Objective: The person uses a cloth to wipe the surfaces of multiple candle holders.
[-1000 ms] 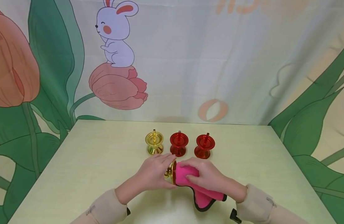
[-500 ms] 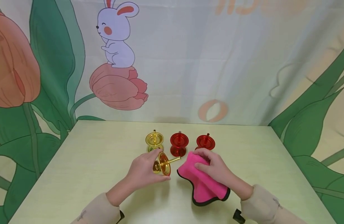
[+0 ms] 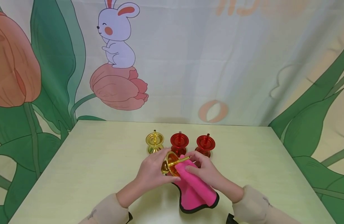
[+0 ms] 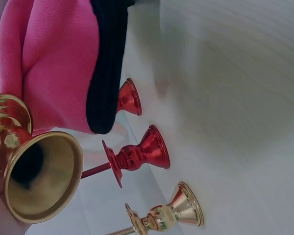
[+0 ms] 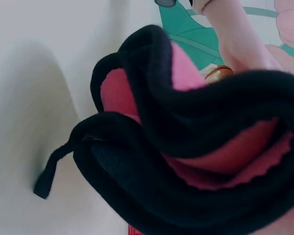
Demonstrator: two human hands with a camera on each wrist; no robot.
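My left hand (image 3: 150, 169) grips a gold candlestick (image 3: 171, 162) by its stem side, tipped over so its dish and thin spike point right. In the left wrist view the hollow underside of its base (image 4: 51, 176) faces the camera. A pink cloth (image 3: 192, 189) with black edging is held by my right hand (image 3: 204, 169), fingers near the spike's tip. The cloth touches or lies just beside the dish's lower rim; exact contact is hard to tell. Folds of cloth (image 5: 220, 147) fill most of the right wrist view and hide the fingers there.
Behind the hands, a second gold candlestick (image 3: 154, 140) and two red candlesticks, one in the middle (image 3: 179, 140) and one at right (image 3: 206, 143), stand upright in a row. They stand on a pale table (image 3: 90, 155). A printed curtain (image 3: 174, 62) hangs behind it.
The cloth covered the candlestick's dish a second ago, then came away to the right, baring the spike. Now the candlestick has shifted right and the cloth left, so both are close again.
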